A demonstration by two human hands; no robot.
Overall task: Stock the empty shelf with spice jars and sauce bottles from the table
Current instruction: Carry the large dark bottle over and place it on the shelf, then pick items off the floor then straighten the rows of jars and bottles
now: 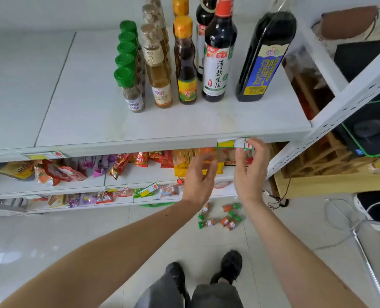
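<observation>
On the top shelf (118,127) our bottles stand in rows at the right part: green-capped spice jars (130,85), pale vinegar bottles (160,81), sesame oil bottles (185,70), soy sauce bottles (218,56) and one big dark bottle (264,61). More small jars (222,216) lie on the floor, so a foot could kick or crush them. Our left hand (198,176) and right hand (249,170) are both spread apart and hold nothing, below the shelf edge. The lower shelf (51,185) carries snack packets (58,172).

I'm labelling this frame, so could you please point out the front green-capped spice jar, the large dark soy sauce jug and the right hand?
front green-capped spice jar (132,94): head view, glass body.
large dark soy sauce jug (265,63): head view, blue label.
right hand (250,172): head view, back of hand.
</observation>
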